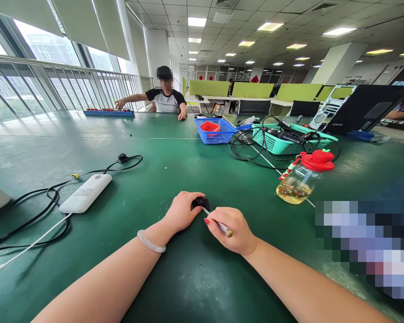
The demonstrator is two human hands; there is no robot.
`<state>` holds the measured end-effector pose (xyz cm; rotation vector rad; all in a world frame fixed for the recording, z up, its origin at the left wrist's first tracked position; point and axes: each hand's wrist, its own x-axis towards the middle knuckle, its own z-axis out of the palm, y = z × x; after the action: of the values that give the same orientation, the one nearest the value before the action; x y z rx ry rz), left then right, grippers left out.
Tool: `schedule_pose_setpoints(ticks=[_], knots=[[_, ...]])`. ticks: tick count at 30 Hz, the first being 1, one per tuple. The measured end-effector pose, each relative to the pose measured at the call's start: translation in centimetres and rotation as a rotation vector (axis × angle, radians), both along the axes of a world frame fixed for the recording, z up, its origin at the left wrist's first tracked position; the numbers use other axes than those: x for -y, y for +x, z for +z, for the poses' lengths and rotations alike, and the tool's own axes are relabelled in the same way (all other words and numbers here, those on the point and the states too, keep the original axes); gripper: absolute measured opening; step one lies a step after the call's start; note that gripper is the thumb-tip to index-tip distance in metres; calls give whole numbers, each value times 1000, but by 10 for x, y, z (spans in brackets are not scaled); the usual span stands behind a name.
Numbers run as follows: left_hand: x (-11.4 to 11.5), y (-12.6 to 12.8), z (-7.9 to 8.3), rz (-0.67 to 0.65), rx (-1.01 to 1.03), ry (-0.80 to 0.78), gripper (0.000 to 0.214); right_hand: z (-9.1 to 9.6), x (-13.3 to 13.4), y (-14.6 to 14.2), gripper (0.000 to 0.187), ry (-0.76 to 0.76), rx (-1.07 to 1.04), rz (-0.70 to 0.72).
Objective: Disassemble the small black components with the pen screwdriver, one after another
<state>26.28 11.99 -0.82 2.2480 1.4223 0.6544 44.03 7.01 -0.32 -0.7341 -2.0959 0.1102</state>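
windows (47,45) behind railing (70,67), left | ceiling lights (197,22) lit | yellow-green partitions (252,89), back

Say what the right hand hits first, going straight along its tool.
Likely the small black part in the left hand; the slim tool in the right hand points at it, though contact is unclear.

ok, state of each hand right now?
Left hand: closed, thumb and fingers holding a small black object at the table.
Right hand: closed, holding a slim pen-like tool, tip at that object.

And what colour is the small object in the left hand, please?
The object is black, seen in the head view.
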Motion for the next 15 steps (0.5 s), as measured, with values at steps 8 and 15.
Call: schedule_pose_setpoints(ticks=[8, 15], knots=[[-1, 2, 3, 37, -18, -20, 41, 0, 3, -3, 31, 67, 271, -79], [-2, 3, 1, 82, 56, -41, 44, 0, 3, 0, 21, -89, 217, -43]])
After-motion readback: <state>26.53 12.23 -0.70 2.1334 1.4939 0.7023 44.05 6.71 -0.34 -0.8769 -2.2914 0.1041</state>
